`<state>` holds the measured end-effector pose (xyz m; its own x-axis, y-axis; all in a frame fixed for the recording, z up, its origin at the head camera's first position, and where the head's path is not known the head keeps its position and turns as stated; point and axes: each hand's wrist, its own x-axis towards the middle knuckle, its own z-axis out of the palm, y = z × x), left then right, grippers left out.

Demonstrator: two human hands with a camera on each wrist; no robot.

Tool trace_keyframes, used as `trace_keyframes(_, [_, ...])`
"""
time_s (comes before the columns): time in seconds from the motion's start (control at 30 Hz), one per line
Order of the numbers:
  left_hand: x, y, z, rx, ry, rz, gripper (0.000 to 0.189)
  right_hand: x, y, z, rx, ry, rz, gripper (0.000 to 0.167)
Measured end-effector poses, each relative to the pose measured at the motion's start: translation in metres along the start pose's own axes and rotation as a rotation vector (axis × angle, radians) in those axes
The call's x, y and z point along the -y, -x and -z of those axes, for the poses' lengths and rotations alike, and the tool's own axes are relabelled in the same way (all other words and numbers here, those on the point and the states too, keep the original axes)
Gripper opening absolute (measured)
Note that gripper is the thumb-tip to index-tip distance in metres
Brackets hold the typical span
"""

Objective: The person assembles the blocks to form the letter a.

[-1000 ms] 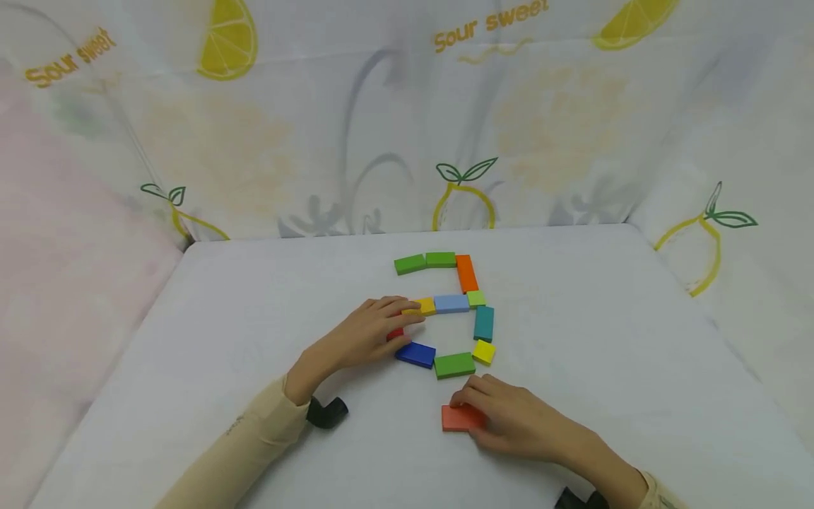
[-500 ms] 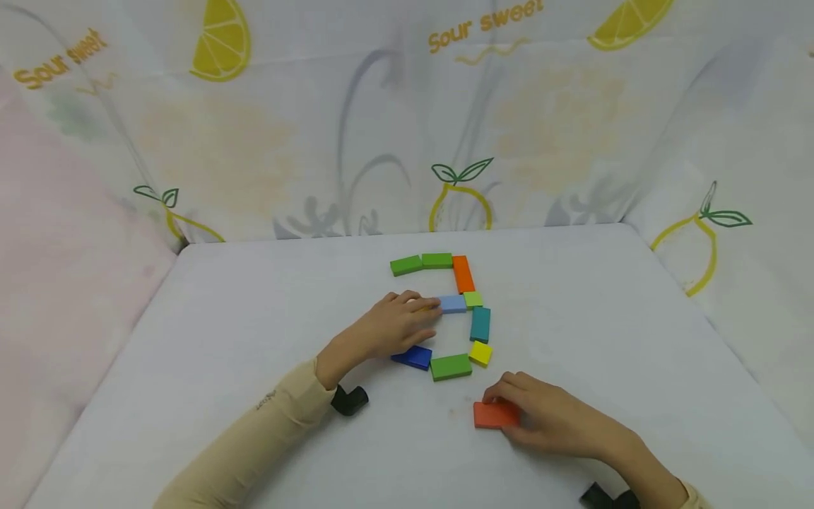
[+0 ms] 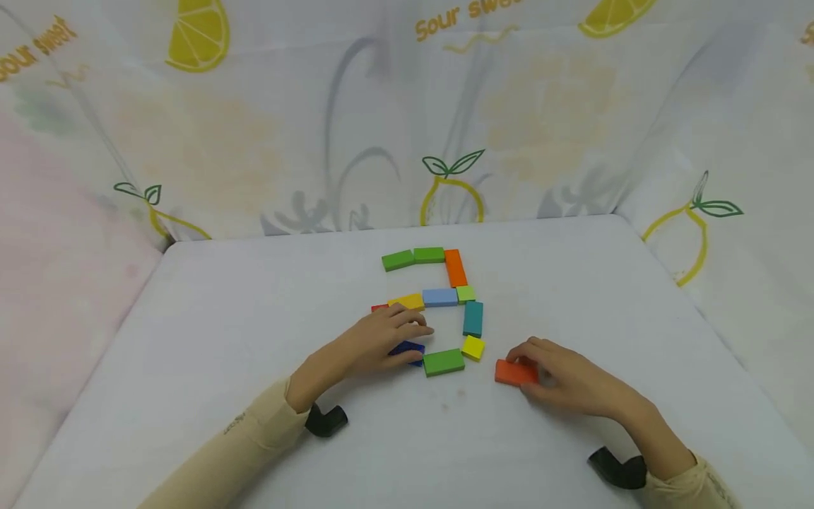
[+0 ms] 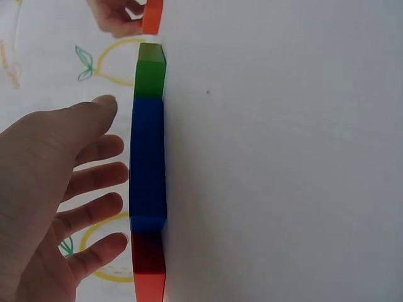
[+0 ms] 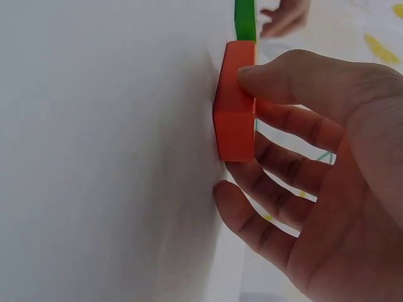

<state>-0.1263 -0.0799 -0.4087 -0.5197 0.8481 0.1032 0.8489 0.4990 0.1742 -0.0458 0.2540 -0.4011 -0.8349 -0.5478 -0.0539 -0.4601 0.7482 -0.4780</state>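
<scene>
My right hand [image 3: 569, 375] pinches an orange-red rectangular block [image 3: 511, 372] between thumb and fingers, to the right of a figure laid from coloured blocks. In the right wrist view the thumb lies against this block [image 5: 236, 94], which is on or close to the white surface. Over the left side of the figure hovers my left hand [image 3: 375, 339], fingers loosely bent, holding nothing. It partly hides a dark blue block [image 3: 407, 348] and a red block [image 3: 378, 308]. The left wrist view has the blue block [image 4: 148, 160] between the red one [image 4: 148, 270] and a green one [image 4: 150, 75].
The figure also includes two green blocks [image 3: 413, 257] at the top, an orange block [image 3: 456, 268], a light blue block [image 3: 440, 297], a teal block [image 3: 473, 319] and yellow ones [image 3: 473, 348]. The white table [image 3: 254, 304] ends at a printed cloth backdrop [image 3: 254, 155].
My right hand has carried the orange-red block rightward and farther from me. The left hand shifted right over the yellow blocks, then came back left and nearer. The head view has tilted slightly.
</scene>
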Motion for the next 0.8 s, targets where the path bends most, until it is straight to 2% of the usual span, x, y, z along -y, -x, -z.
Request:
trace_keyframes(0.13, [-0.004, 0.009, 0.004, 0.037, -0.014, 0.005, 0.036, -0.009, -0.006, 0.004, -0.009, -0.012, -0.011, 0.034])
trace_keyframes(0.4, [-0.005, 0.015, 0.007, 0.088, -0.051, 0.011, 0.033, -0.011, -0.017, 0.007, -0.011, 0.002, -0.023, 0.034])
trace_keyframes(0.67, [-0.004, 0.018, 0.008, 0.08, -0.053, 0.024, 0.034, -0.01, -0.02, 0.006, -0.026, 0.011, -0.023, 0.036])
trace_keyframes(0.8, [-0.001, 0.022, 0.006, 0.055, -0.062, 0.041, 0.035, -0.005, -0.025, 0.003, -0.079, 0.041, -0.021, 0.038])
